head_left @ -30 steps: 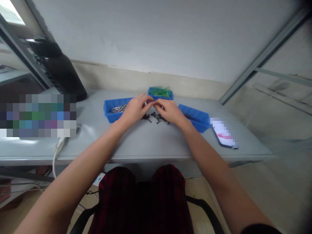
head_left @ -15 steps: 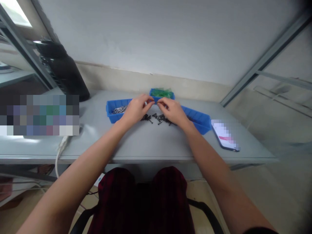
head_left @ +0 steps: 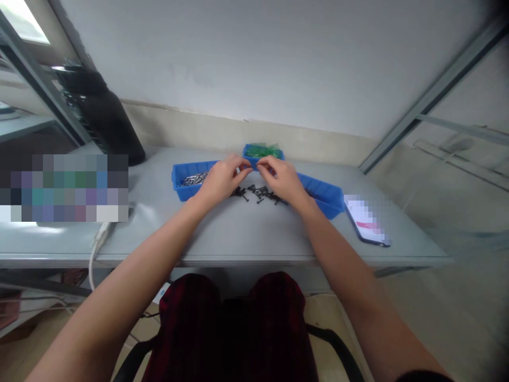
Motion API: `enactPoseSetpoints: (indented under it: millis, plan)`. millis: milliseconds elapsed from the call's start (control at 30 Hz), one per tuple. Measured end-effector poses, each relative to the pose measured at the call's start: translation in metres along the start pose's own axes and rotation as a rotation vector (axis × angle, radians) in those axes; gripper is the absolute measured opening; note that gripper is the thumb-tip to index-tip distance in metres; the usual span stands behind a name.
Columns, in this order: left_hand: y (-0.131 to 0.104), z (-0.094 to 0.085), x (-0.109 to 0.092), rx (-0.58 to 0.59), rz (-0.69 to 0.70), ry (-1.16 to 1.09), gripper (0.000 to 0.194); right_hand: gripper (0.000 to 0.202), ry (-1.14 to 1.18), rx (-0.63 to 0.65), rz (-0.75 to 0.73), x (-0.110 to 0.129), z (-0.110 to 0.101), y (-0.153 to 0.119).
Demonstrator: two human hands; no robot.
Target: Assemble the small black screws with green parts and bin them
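My left hand (head_left: 226,176) is pinched closed just in front of a small blue bin (head_left: 264,163) of green packets (head_left: 262,150). Facing it, fingertips close by, my right hand (head_left: 280,179) is pinched too. What either one holds is too small to make out. Dark screws (head_left: 260,193) lie loose on the table below the hands. A blue bin (head_left: 181,192) with silvery metal pieces (head_left: 194,179) stands beside my left hand. Another blue bin (head_left: 328,201), with dark pieces partly hidden inside, is by my right hand.
A phone (head_left: 368,223) lies on the grey table (head_left: 246,239) at the right. A black bottle (head_left: 103,119) stands at the back left, and a white cable (head_left: 95,252) hangs over the front edge. The wall (head_left: 254,69) rises behind the bins.
Both hands keep their pinched pose, with only slight finger movement. The whole view has shifted a little; the bins and screws look the same.
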State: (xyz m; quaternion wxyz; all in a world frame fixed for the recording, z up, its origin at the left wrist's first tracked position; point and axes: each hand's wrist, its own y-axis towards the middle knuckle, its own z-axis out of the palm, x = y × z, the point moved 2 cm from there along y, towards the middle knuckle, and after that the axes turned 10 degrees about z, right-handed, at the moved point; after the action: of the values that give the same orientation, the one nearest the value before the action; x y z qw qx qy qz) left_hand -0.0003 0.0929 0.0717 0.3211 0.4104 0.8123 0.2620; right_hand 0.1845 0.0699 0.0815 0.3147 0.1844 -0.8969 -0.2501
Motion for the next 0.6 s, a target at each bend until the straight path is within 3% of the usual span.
enactPoseSetpoints:
  millis: [600]
  plan:
    - [-0.0003,-0.0005,-0.0004,0.016,-0.004,-0.003,0.019,0.020,-0.002,0.012,-0.001,-0.0004,0.0002,-0.0002]
